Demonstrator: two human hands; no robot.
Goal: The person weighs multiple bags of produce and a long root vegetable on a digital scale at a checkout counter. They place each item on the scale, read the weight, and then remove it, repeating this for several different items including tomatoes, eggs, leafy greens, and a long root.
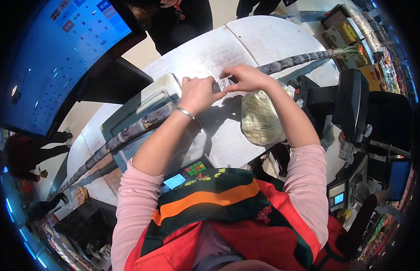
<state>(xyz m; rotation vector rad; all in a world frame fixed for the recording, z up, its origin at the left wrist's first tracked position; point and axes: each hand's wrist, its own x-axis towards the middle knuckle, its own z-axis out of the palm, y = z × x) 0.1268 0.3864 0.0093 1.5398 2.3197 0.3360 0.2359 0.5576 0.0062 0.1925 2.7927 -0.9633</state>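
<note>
A long purple-brown sugarcane stalk [128,133] lies diagonally across a weighing scale [193,142] and the white counter [226,142], passing beneath both my hands. My left hand [198,93], with a silver bangle at the wrist, curls around its middle. Just to the right, my right hand [248,79] has thumb and fingers around the cane, on either side of a small white printed label [224,84]. The label sits against the cane between my hands; whether it is fully stuck down cannot be told. Under my right forearm rests a clear plastic bag of pale green vegetables [262,118].
A large touchscreen monitor [78,64] stands at the upper left. The scale's keypad [195,168] is close to my apron. A black device on a stand [352,105] rises at the right. People stand beyond the counter; another person's arm [357,220] is at lower right.
</note>
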